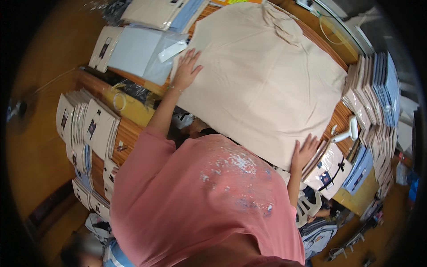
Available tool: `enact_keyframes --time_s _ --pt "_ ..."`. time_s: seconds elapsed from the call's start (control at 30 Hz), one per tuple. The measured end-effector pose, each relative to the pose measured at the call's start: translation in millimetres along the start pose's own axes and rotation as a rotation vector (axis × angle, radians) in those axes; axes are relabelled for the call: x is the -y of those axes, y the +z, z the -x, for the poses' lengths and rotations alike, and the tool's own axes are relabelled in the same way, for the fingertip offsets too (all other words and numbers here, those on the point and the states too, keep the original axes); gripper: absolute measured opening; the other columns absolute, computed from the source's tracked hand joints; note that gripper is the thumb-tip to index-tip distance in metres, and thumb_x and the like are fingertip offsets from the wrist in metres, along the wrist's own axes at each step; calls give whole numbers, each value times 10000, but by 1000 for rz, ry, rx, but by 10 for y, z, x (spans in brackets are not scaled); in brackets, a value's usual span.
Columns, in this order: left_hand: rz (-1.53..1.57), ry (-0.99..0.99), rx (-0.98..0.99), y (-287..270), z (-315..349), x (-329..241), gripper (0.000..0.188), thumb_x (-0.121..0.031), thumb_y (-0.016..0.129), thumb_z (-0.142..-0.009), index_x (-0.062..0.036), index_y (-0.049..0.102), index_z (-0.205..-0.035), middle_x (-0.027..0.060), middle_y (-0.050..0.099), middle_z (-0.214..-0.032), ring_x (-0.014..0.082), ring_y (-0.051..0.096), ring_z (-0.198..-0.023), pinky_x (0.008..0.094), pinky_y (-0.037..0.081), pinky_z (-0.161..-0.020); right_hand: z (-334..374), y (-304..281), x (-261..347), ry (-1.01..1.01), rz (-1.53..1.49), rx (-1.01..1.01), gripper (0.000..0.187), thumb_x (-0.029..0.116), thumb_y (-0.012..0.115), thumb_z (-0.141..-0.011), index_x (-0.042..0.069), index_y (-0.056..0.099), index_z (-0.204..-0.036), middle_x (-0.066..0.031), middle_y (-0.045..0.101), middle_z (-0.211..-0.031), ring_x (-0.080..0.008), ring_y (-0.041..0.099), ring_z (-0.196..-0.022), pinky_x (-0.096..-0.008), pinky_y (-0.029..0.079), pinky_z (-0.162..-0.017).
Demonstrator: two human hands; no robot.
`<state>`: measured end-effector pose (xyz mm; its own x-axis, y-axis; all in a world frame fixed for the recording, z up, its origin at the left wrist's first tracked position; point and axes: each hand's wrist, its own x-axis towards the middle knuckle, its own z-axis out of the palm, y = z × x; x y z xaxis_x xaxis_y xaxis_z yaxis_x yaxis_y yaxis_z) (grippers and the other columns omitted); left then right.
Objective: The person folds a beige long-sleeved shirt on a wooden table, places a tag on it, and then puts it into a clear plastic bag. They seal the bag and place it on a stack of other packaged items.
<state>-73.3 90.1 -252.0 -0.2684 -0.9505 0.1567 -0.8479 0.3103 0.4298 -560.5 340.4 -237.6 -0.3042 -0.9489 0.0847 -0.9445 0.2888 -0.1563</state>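
One broad cream garment (262,84) lies spread over the wood-grained table (342,115), nearly flat, with loose folds bunched at its far end and shallow creases towards its right side. We judge it light, soft and limp, neither fragile nor very slippery; lifted at one point, it would probably sag and wrinkle. We would take hold at two well-separated edges, pinching the cloth lightly and keeping it taut between both hands.

At the garment's left edge, we see the left hand (188,71) palm down, fingers spread. At its near right corner, the right hand (304,151) also rests flat, fingers extended. Neither grips anything.

Just left of the garment are a clear plastic sleeve (161,66) with a white strip (172,51) in it, and a pale blue-grey packet (135,51). Farther left, we find cream folded packets (103,122) bearing dark tags.

To the garment's right are a white handled tool (352,129), a cream packet (328,173) with a dark label and a black bow-like shape, and stacked plastic-wrapped packets (361,84). Past its far edge, an orange-yellow sheet (243,2) just shows. We can make out no legible writing on any tag or label.
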Motion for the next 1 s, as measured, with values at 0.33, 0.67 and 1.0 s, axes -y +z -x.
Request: enact_keyframes --time_s 0.33,0.67,1.0 --pt "-382 -493 -199 -826 339 1499 538 -280 607 -820 8 473 -1253 242 425 -1313 396 415 -1191 423 352 -1005 -279 -390 697 -28 -516 -178 542 80 555 -833 -42 342 -1317 -217 358 -1353 -340 314 -1279 -413 210 -1077" --pt "-170 -459 -99 -1874 299 961 285 -248 513 -900 -25 617 -1043 188 645 -900 333 611 -849 355 468 -760 -752 -541 2143 -433 -877 348 262 82 551 -849 5 585 -1098 -141 544 -1183 -283 489 -1133 -351 357 -975" --pt "979 -312 62 -1792 325 -362 219 -188 524 -929 9 597 -991 -33 596 -878 36 506 -827 198 418 -750 -1032 -443 2581 170 -1511 504 517 188 611 -836 44 391 -1280 -30 554 -977 -124 523 -867 -267 423 -739"
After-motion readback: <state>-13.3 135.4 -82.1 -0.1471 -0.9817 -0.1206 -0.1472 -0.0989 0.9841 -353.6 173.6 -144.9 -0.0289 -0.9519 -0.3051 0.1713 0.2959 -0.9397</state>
